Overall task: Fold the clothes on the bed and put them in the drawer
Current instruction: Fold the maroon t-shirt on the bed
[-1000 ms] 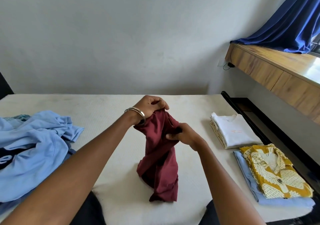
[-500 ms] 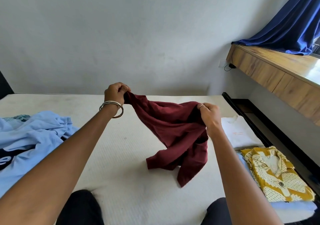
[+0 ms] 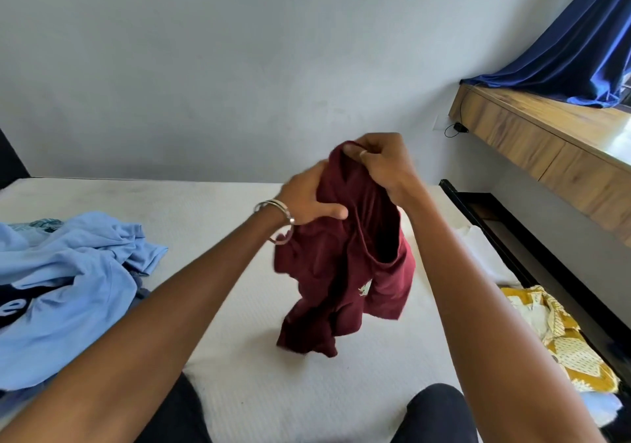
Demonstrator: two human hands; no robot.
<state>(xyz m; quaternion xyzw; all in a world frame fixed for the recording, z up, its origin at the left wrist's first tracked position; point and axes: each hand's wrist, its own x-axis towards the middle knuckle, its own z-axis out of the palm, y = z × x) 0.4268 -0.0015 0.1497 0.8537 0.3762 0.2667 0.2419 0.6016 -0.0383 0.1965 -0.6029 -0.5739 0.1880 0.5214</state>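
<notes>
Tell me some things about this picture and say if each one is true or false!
1. Both hands hold the dark red shirt. True: the left hand and right hand both grip it.
2. The red shirt lies flat and folded on the bed. False: it hangs bunched from the hands.
3. A bangle is on the left wrist. True.
4. The blue clothes are neatly folded. False: they lie rumpled on the left.
5. The curtain is yellow. False: it is dark blue.
</notes>
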